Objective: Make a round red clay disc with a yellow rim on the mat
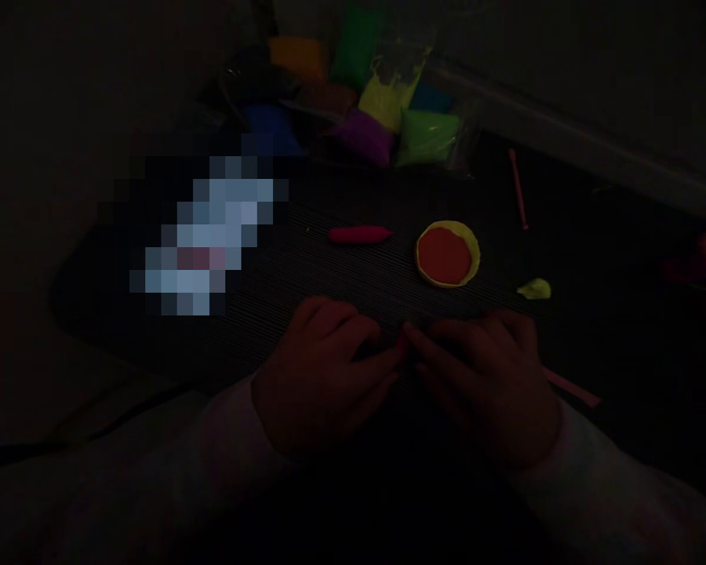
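Observation:
In dim light, my left hand (329, 377) is closed, with its thumb and index finger at a small piece of red modelling clay (401, 342). My right hand (482, 377) meets it from the other side, its curled fingertips touching the same piece. Fingers hide much of this clay. Beyond my hands lies a red clay roll (360, 235) with a pointed right end. To its right sits a shallow round yellow clay dish (475, 253) with an orange-red filling (444, 256). A small yellow-green clay scrap (535, 289) lies above my right hand.
Several bags of coloured clay, among them a light green bag (428, 136) and a purple one (365, 137), lie at the back. A bright pixelated area (212, 235) is at left. A thin pink tool (518, 190) and a flat pink stick (573, 387) lie at right.

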`<state>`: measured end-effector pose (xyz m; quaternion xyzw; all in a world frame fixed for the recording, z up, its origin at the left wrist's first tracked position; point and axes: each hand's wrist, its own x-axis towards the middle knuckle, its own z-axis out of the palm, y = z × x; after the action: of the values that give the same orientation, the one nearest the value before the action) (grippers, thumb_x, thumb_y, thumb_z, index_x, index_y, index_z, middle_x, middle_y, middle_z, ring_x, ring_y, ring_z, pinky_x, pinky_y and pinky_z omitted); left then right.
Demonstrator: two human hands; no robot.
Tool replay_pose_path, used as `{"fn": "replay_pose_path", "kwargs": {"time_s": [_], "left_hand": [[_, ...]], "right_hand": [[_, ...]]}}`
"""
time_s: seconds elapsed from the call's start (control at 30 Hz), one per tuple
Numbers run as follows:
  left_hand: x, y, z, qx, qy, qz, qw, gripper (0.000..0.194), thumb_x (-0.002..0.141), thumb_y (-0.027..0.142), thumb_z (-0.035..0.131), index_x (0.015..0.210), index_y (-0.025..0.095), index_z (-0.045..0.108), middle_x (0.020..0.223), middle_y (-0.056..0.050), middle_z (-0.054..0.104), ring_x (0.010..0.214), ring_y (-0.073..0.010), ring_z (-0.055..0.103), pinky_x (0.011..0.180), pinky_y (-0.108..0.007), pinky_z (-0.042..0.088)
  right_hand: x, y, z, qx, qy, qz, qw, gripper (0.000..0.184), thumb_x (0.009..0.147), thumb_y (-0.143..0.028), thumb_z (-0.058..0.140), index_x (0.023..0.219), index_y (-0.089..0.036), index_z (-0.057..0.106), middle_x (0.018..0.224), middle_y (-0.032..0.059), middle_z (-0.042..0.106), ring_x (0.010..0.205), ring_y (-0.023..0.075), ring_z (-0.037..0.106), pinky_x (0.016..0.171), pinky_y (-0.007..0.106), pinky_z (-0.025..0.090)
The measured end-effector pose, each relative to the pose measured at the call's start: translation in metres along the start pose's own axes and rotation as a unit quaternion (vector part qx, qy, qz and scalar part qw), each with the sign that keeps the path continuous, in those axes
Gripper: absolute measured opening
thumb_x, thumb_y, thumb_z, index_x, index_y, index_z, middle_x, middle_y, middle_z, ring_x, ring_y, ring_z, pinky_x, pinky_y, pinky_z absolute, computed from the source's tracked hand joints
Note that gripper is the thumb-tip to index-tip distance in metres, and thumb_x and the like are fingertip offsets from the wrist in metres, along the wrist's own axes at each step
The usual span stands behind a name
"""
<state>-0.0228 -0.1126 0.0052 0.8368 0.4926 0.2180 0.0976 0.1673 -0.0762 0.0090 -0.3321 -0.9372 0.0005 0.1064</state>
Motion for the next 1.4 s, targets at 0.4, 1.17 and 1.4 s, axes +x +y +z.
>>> {"fn": "replay_pose_path", "kwargs": {"time_s": [0.4, 1.17, 1.4], "left_hand": [[0.0002, 0.0003, -0.0003, 0.001, -0.005, -0.003, 1.0, 0.02, 0.078, 0.027, 0.05, 0.093, 0.024, 0.062, 0.08, -0.002, 0.058, 0.079, -0.0177, 0.046, 0.074, -0.036, 0.038], [-0.008, 0.0025, -0.0018, -0.006, -0.01, 0.012, 1.0, 0.019, 0.078, 0.028, 0.05, 0.091, 0.023, 0.062, 0.08, -0.002, 0.059, 0.079, -0.0178, 0.048, 0.073, -0.037, 0.038], [-0.0076, 0.003, -0.0025, -0.005, -0.003, 0.013, 1.0, 0.017, 0.078, 0.027, 0.049, 0.086, 0.023, 0.063, 0.078, -0.002, 0.059, 0.078, -0.0173, 0.048, 0.072, -0.036, 0.038]], "right_hand": [[-0.0056, -0.0021, -0.0002, 0.042, -0.004, 0.016, 0.999, 0.03, 0.08, -0.027, 0.048, 0.108, -0.019, 0.056, 0.085, 0.0055, 0.06, 0.073, 0.0175, 0.048, 0.078, 0.043, 0.031], [-0.0064, -0.0074, -0.0008, 0.02, 0.011, -0.011, 1.0, 0.025, 0.078, -0.025, 0.05, 0.102, -0.021, 0.059, 0.083, 0.0028, 0.062, 0.069, 0.0149, 0.047, 0.076, 0.039, 0.029], [-0.0101, -0.0095, -0.0034, 0.06, 0.014, -0.009, 0.998, 0.023, 0.079, -0.024, 0.05, 0.099, -0.021, 0.06, 0.083, 0.0033, 0.061, 0.071, 0.0151, 0.048, 0.074, 0.037, 0.03]]}}
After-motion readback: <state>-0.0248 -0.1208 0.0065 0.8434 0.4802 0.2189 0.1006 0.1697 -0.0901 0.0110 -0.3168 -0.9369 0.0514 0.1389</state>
